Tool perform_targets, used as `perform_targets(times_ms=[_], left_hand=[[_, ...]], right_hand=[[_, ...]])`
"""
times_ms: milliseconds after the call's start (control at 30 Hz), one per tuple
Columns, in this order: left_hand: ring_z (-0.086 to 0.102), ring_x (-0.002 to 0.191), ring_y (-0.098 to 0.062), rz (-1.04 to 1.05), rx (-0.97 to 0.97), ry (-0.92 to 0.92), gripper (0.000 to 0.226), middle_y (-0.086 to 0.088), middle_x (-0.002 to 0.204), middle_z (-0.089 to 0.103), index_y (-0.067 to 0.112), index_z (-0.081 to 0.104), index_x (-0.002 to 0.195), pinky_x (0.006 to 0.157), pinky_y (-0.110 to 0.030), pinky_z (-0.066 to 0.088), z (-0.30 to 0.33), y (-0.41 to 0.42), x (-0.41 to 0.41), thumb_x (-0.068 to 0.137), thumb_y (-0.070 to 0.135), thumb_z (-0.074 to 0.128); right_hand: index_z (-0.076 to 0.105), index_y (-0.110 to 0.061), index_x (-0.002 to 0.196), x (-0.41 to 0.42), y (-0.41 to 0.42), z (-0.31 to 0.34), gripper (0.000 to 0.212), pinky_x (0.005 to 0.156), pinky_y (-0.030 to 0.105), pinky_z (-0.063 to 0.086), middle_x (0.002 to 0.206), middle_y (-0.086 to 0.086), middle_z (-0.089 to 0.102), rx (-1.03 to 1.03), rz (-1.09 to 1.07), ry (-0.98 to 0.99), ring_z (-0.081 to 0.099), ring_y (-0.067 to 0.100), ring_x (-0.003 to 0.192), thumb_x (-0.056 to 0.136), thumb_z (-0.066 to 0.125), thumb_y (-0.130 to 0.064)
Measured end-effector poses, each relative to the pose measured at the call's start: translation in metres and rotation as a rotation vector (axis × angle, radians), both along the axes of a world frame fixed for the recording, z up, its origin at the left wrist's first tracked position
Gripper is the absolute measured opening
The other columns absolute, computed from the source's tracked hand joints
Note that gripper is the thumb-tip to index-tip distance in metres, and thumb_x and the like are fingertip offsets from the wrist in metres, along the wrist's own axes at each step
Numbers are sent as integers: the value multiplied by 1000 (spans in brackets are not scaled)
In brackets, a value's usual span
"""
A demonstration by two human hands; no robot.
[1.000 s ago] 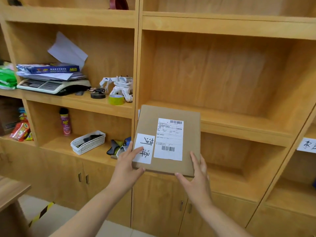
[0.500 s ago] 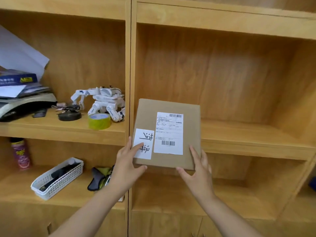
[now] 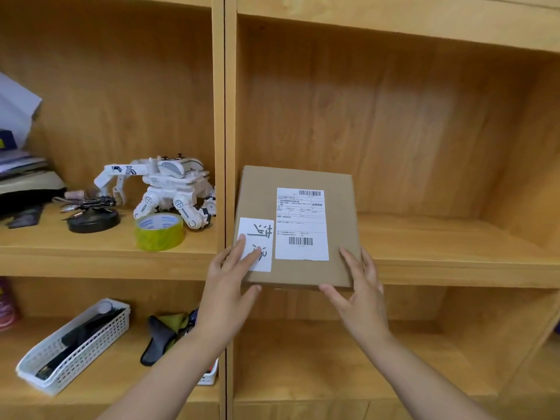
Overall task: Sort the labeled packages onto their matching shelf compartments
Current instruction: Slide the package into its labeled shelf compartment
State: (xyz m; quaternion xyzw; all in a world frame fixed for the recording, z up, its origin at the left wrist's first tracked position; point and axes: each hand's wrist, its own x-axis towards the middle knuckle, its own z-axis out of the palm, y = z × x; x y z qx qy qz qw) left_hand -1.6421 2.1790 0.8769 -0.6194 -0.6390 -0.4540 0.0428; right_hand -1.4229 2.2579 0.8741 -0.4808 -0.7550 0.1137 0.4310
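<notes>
A wooden shelf unit (image 3: 225,116) fills the view, split by an upright into a left and a right column. The right-hand middle compartment (image 3: 424,231) is seen bare except for a flat brown cardboard package (image 3: 339,231), whose far part lies over the board at the compartment's left side, just beside the upright, while its near edge overhangs the front lip. Whether its full weight is already borne by the board cannot be told. The package is held at its near corners: the left hand (image 3: 230,286) is laid on the near left corner with its fingers (image 3: 251,256) spread over a white handwritten label (image 3: 257,244), and the right hand (image 3: 360,295) is set at the near right corner, fingers open and pressed along the edge, thumb under the front. A printed shipping label (image 3: 301,225) with barcodes is stuck beside the handwritten one. No compartment tag can be seen here, so the match cannot be checked. In the left column a white basket (image 3: 72,347) sits on the lower shelf, and a white toy robot (image 3: 169,189), a roll of yellow-green tape (image 3: 159,231) and a black round object (image 3: 92,221) stand on the upper one. This package is judged to be almost placed; it remains to be pushed fully in and released. No other packages are in view, so what is left of the sorting cannot be told.
</notes>
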Motion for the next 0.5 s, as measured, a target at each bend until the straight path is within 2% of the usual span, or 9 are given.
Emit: perform_targets(times_ms=[167, 300, 400, 500], left_hand=[[22, 135, -19, 134, 100, 189, 40, 8, 140, 48, 31, 55, 123, 107, -46, 22, 13, 16, -3, 84, 24, 61], [33, 128, -22, 212, 173, 311, 37, 3, 123, 62, 24, 60, 118, 106, -43, 22, 25, 28, -2, 83, 24, 53], [40, 122, -18, 216, 189, 406, 40, 1, 121, 64, 19, 59, 122, 108, -36, 22, 32, 38, -3, 85, 24, 46], [49, 118, -19, 242, 144, 493, 39, -1, 123, 64, 17, 57, 123, 110, -31, 22, 36, 49, -6, 84, 16, 57]], right_hand=[[57, -31, 122, -7, 19, 19, 55, 110, 49, 24, 146, 10, 33, 193, -67, -15, 30, 30, 132, 73, 57, -57], [67, -25, 108, -14, 39, 32, 46, 103, 51, 29, 123, 11, 55, 406, -107, -86, 41, 24, 115, 79, 48, -54], [67, -25, 107, -17, 56, 35, 43, 99, 46, 30, 109, 4, 62, 471, -100, -116, 42, 21, 104, 83, 45, -52], [66, -25, 109, -21, 70, 37, 42, 96, 41, 27, 107, 1, 63, 484, -83, -139, 44, 22, 102, 86, 42, -51]])
